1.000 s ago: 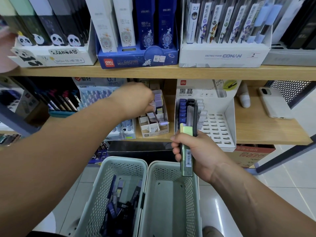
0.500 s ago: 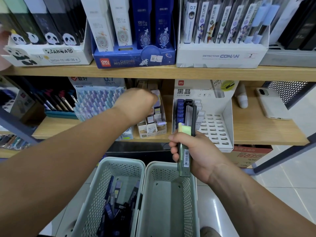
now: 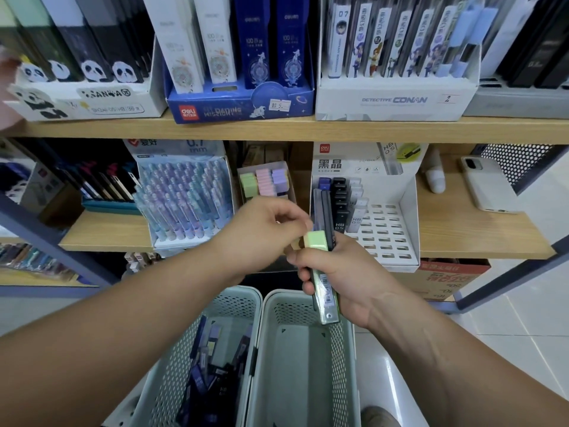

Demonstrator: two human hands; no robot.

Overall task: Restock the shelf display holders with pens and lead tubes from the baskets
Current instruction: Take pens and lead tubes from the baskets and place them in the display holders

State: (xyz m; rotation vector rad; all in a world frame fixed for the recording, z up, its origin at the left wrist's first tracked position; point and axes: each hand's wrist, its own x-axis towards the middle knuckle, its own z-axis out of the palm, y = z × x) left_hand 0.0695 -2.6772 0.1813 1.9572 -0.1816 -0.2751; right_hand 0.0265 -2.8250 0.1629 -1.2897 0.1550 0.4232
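**Occlusions and cut-offs.** The left hand point(image 3: 261, 238) covers the lower front of the small cardboard holder of pastel-capped tubes point(image 3: 264, 180). Whether its fingertips grip the pale green cap on the bundle of slim lead tubes point(image 3: 327, 298) cannot be told. Fingers of the right hand point(image 3: 348, 278) hide the bundle's middle. The left forearm point(image 3: 123, 328) masks part of the contents of the pale perforated plastic basket point(image 3: 237, 293). A blurred pink shape point(image 3: 7, 87) is cut by the left edge, and a brown rounded object point(image 3: 377, 417) by the bottom edge.
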